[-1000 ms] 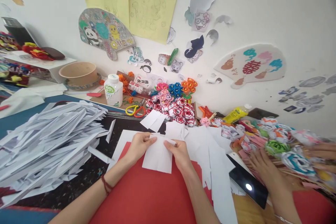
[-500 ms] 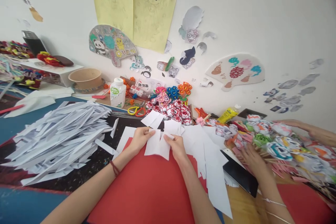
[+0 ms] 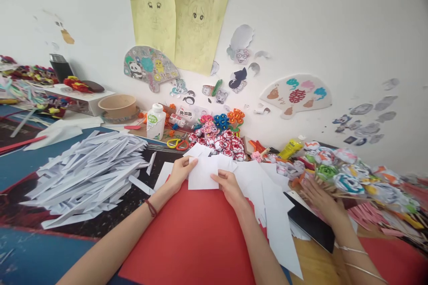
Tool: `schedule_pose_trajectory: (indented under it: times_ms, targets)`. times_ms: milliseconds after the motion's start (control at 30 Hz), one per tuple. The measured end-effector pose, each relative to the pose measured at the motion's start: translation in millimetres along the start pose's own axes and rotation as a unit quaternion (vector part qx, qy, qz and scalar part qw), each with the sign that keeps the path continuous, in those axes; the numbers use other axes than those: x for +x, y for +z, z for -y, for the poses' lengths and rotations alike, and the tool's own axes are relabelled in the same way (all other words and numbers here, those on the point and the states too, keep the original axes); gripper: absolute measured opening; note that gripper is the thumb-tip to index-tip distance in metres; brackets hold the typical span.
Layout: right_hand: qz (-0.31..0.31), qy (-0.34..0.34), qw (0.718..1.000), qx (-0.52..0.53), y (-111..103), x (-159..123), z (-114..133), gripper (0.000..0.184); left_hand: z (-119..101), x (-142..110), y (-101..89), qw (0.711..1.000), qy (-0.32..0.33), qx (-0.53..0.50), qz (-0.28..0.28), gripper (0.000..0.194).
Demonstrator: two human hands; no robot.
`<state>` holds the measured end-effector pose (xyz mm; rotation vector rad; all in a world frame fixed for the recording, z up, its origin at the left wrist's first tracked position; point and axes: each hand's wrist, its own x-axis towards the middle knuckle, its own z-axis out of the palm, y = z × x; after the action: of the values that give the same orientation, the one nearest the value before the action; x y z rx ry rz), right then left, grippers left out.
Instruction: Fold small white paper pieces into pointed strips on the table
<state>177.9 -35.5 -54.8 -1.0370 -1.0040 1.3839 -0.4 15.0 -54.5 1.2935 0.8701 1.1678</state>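
Between my two hands is a small white paper sheet (image 3: 203, 173), held just above a red paper mat (image 3: 197, 236). My left hand (image 3: 179, 171) pinches its left edge with thumb and fingers closed. My right hand (image 3: 229, 187) grips the sheet's lower right corner. More loose white sheets (image 3: 264, 187) lie spread to the right of my hands, and a few lie just behind them.
A big heap of folded white paper strips (image 3: 90, 173) fills the left. Paper flowers (image 3: 224, 136), yellow scissors (image 3: 175, 143) and a white bottle (image 3: 155, 121) line the wall. Another person's hand (image 3: 317, 196) rests by a black phone (image 3: 310, 222) and colourful paper flowers (image 3: 351, 173) on the right.
The white sheet, bent in the middle before, is now flatter and held a little farther from me. The other person's hand has shifted among the flowers.
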Motion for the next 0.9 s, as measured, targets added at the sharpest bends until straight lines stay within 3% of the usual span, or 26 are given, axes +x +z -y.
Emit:
schedule_pose_trajectory:
  times_ms: [233, 433, 700, 900]
  targets:
    - [-0.058, -0.050, 0.997, -0.009, -7, 11, -12, 0.034, 3, 2, 0.5, 0.998, -0.010, 0.044, 0.035, 0.038]
    - [-0.098, -0.051, 0.993, -0.037, -10, 13, -20, 0.027, 12, 8, -3.8, 0.997, -0.004, 0.077, 0.004, 0.042]
    - [-0.145, -0.060, 0.987, -0.044, -8, 16, -23, 0.043, 15, 6, -1.0, 0.997, -0.005, 0.075, -0.015, 0.042]
    - [-0.166, -0.053, 0.984, -0.026, -12, 15, -21, 0.028, 16, 5, -6.1, 0.996, -0.003, 0.074, -0.048, 0.041]
